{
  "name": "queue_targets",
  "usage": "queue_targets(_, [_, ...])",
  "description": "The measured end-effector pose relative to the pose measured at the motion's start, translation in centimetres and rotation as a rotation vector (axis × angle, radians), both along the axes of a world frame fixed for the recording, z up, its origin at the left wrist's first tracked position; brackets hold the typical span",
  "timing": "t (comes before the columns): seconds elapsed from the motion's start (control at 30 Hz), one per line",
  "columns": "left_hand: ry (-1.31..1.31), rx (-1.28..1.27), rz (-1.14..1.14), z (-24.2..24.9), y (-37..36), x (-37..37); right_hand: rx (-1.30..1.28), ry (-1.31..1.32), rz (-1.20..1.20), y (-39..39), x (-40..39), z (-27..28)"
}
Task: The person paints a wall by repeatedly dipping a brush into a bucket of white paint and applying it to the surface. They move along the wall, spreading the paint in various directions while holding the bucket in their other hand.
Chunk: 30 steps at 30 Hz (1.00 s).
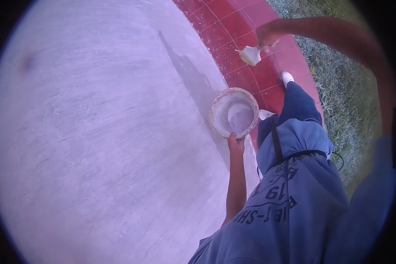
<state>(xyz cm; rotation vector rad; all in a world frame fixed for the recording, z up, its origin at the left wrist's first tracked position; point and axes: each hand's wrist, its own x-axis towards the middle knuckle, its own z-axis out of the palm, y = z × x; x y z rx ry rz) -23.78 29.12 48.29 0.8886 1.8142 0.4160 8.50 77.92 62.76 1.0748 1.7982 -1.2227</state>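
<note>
My left hand [236, 143] grips the near rim of a round bucket [214, 108] and holds it against the pale wall. The bucket's rim is crusted with dried paint, and a pool of whitish paint [244, 119] lies in its bottom. Out to the upper right, my right hand [269, 36] is closed around the handle of a wide paintbrush [251, 56]. The brush's white head flares toward the wall, with a yellowish tip edge. It is apart from both bucket and wall. The fingers hide most of the handle.
The whitish wall [105, 132] fills the left side, with a darker streak [185, 72] running up from the bucket. Red tiles [240, 26] speckled with white lie along its foot. My white shoes [287, 78] stand on them. Grass [334, 66] borders the tiles at right.
</note>
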Motion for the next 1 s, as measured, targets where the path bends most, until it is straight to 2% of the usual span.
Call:
queue_targets(0.07, [-0.722, -0.095, 1.215, 2.4, 4.6, 2.8, 0.207, 0.103, 0.124, 7.1, -3.6, 7.2])
queue_targets(0.2, [-0.639, 0.0, 1.214, 4.5, 6.4, 3.6, 0.652, 0.364, 0.233, 13.8, -10.3, 18.7])
queue_targets(0.27, [-0.569, 0.01, 1.246, 7.1, 8.1, 6.4, 0.781, 0.47, 0.284, 13.1, -11.1, 21.3])
queue_targets(0.33, [-0.536, 0.1, 1.19, 8.9, 9.3, 10.0, 0.744, 0.631, 0.248, 11.0, -9.4, 20.9])
queue_targets(0.4, [-0.564, 0.18, 1.188, 10.7, 8.6, 10.3, 0.531, 0.718, 0.185, 5.1, -8.0, 18.8])
queue_targets(0.43, [-0.548, 0.216, 1.185, 10.5, 7.9, 10.5, 0.438, 0.805, 0.152, 2.8, -6.9, 15.0])
queue_targets(0.5, [-0.535, 0.261, 1.241, 10.1, 9.2, 11.9, 0.235, 0.758, 0.125, -1.5, -3.7, 11.6])
queue_targets(0.6, [-0.437, 0.334, 1.281, 14.5, 8.6, 16.3, 0.066, 0.761, 0.077, -7.1, 2.7, 8.4])
queue_targets(0.67, [-0.433, 0.425, 1.179, 14.3, 7.4, 15.9, 0.02, 0.676, 0.04, -10.5, 3.4, 8.0])
queue_targets(0.73, [-0.428, 0.446, 1.177, 14.2, 6.2, 15.0, 0.018, 0.673, 0.019, -13.7, 3.3, 6.9])
queue_targets(0.77, [-0.393, 0.402, 1.144, 12.2, 8.4, 14.4, -0.01, 0.674, -0.033, -12.2, 2.7, 4.0])
queue_targets(0.93, [-0.364, 0.34, 1.066, 10.8, 8.6, 12.9, 0.011, 0.657, -0.046, -16.2, 0.3, 0.9])
queue_targets(1.0, [-0.397, 0.295, 0.979, 11.8, 8.7, 12.8, 0.095, 0.613, -0.06, -17.3, -0.5, 2.3])
